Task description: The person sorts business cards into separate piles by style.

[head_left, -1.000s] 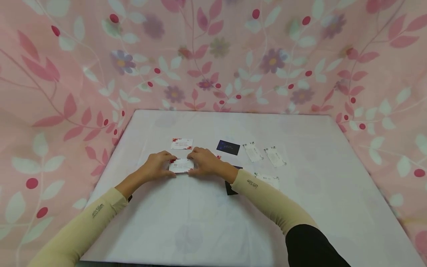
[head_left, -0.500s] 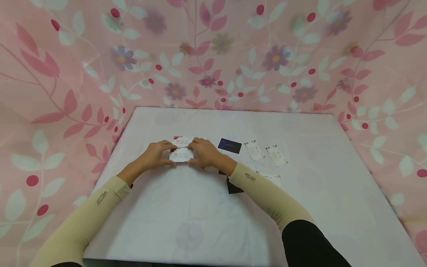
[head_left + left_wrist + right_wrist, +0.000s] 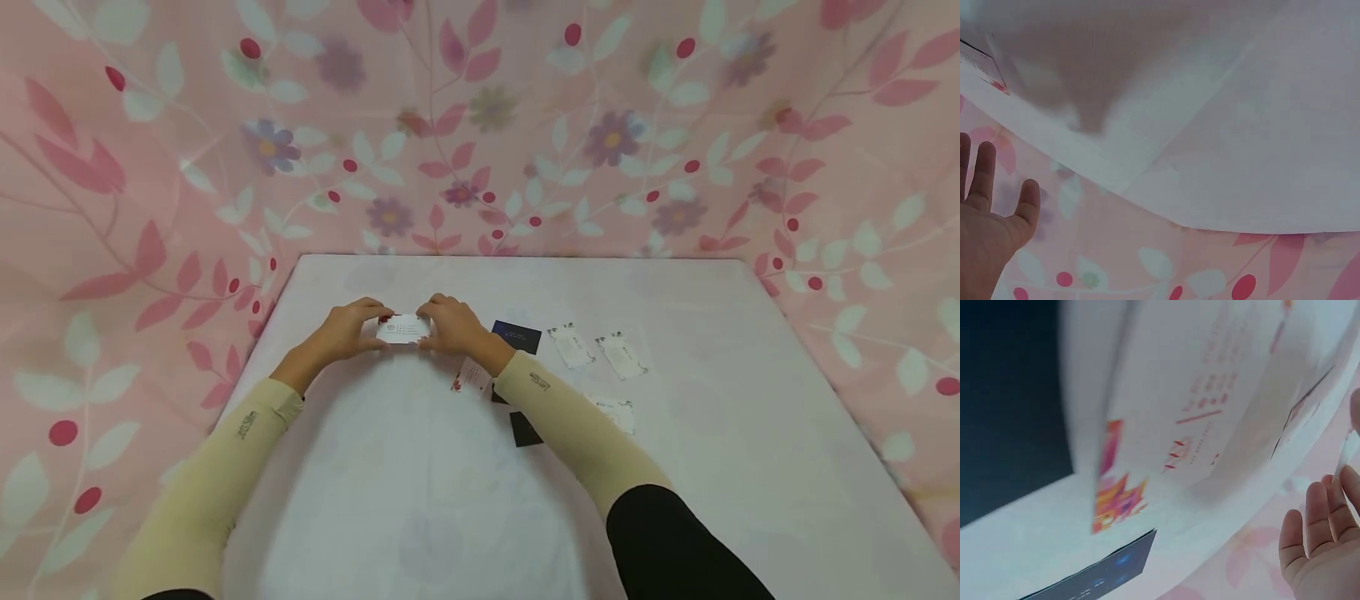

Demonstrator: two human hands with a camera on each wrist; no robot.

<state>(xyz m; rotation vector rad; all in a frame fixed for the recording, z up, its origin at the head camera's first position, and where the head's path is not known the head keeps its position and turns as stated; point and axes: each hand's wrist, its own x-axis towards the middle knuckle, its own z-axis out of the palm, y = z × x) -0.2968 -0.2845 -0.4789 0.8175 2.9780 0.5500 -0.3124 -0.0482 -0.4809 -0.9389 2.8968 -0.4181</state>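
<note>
In the head view, my left hand and right hand hold a white business card with red flowers at its corners, thumb and fingers at its two short ends. It is above the far left part of the table. Another white card with a red corner lies on the cloth in the left wrist view. It is hidden in the head view. At the right wrist view's edge my right hand pinches the held card, seen nearly edge-on.
Right of the hands lie a dark blue card, a red-flowered white card and a black card, partly under the right forearm. Farther right are leaf-bordered white cards. A white cloth covers the table; pink floral fabric hangs behind.
Both hands have moved the held card away from the body, over the place where the other red-flowered card was visible. That card is now covered in the head view.
</note>
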